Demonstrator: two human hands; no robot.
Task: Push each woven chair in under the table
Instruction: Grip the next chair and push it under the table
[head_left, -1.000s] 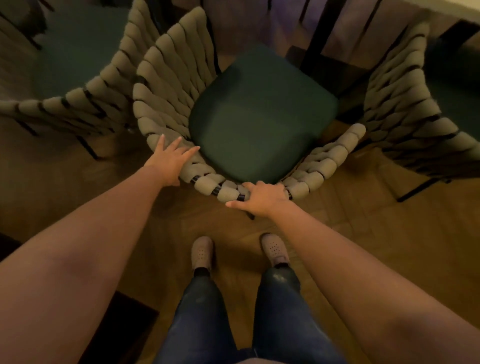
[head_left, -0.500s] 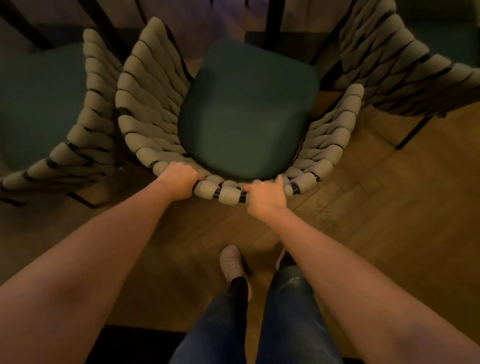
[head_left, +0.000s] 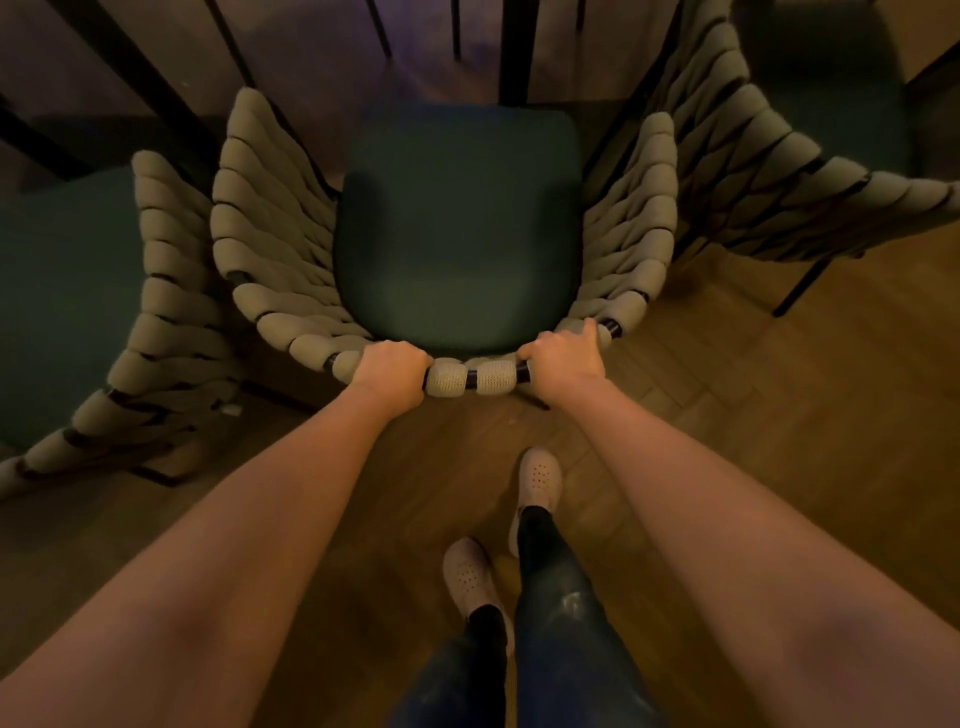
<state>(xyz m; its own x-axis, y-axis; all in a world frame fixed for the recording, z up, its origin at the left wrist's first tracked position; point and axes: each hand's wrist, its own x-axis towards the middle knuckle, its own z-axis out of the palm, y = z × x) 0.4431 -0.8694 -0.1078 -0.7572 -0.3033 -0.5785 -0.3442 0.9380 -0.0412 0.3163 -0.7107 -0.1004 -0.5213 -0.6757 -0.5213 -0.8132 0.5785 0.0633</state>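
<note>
A woven chair (head_left: 270, 244) with thick beige straps and a dark green seat cushion (head_left: 457, 228) stands straight in front of me, its back toward me. My left hand (head_left: 389, 371) grips the top rail of the backrest left of centre. My right hand (head_left: 563, 356) grips the same rail right of centre, thumb lying along the strap. The front of the seat reaches the dark table legs (head_left: 511, 52) at the top. The tabletop itself is out of view.
A second woven chair (head_left: 166, 322) stands close on the left, almost touching. A third woven chair (head_left: 769, 156) stands close on the right. Wooden parquet floor (head_left: 779, 389) lies behind the chairs. My feet (head_left: 540, 478) stand just behind the middle chair.
My left hand went from open on the strap to gripping the rail. The chair turned from skewed to square and moved toward the table legs. My feet stepped forward.
</note>
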